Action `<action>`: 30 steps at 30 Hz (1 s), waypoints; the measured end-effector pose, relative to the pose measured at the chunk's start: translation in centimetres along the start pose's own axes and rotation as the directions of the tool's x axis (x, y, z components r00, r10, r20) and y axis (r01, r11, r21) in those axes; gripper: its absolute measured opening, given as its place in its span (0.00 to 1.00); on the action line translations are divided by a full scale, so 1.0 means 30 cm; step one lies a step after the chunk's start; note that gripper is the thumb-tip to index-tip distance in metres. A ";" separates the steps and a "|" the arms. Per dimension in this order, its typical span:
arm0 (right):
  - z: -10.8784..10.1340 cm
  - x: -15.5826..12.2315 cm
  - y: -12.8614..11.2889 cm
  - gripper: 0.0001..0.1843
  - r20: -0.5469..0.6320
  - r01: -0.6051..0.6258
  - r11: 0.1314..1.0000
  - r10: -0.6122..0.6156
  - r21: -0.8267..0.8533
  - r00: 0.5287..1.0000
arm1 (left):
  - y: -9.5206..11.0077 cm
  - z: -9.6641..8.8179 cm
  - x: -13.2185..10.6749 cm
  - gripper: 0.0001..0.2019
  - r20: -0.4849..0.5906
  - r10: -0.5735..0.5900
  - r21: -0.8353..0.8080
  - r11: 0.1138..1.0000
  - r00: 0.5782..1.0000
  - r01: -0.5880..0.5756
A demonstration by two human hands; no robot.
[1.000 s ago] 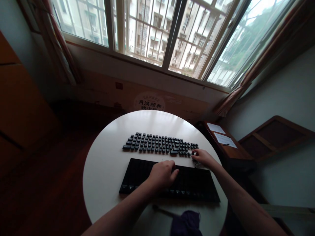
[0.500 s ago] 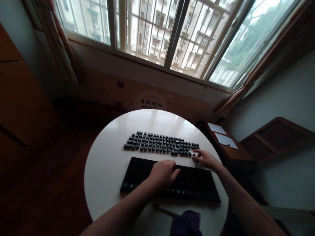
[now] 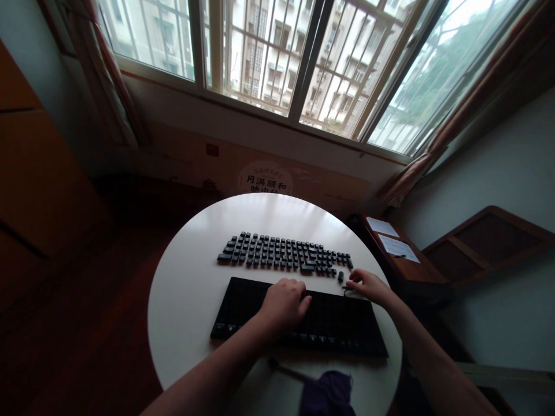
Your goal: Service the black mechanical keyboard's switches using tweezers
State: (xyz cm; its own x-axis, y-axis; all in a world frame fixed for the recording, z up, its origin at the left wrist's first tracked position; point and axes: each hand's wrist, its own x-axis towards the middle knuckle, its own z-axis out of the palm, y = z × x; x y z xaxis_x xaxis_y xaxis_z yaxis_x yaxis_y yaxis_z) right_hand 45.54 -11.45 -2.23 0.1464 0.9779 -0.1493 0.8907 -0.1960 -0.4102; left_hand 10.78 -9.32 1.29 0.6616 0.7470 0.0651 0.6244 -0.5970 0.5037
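A black keyboard (image 3: 342, 315) lies on the round white table, its upper part without keycaps and a row of keys along its near edge. My left hand (image 3: 284, 303) rests over its middle, fingers curled at the far edge and thumb to the right. Just beyond the keyboard's far right corner is my right hand (image 3: 366, 286), its fingers bent and tips close together. A thin dark loop (image 3: 347, 292) lies below those fingertips; what they pinch is too small to make out. Left of them lies a single black keycap (image 3: 341, 277), apart from the rows of loose keycaps (image 3: 277, 252).
A dark purple cloth (image 3: 327, 393) and a dark thin-handled tool (image 3: 288, 370) lie near the front of the white table (image 3: 182, 289). To the right stands a brown side table (image 3: 407, 271) with papers (image 3: 399, 247) and a pen. A barred window is ahead.
My right hand has drawn slightly right and toward me, away from the single keycap, which now shows fully. My left hand has shifted a little to the left on the keyboard.
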 end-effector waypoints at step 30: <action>-0.051 0.038 -0.002 0.16 0.193 -0.134 0.991 0.134 -0.010 0.972 | -0.011 0.019 -0.007 0.18 0.131 -0.034 0.172 0.985 0.991 0.011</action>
State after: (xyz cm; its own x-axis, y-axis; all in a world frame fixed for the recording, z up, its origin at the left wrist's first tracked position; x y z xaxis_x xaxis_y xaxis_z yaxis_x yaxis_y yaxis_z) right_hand 46.31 -10.22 -0.99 0.1780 0.9102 -0.3739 0.8674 -0.3246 -0.3771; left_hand 10.68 -9.46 0.63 0.6886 0.7222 -0.0654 0.6939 -0.6300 0.3486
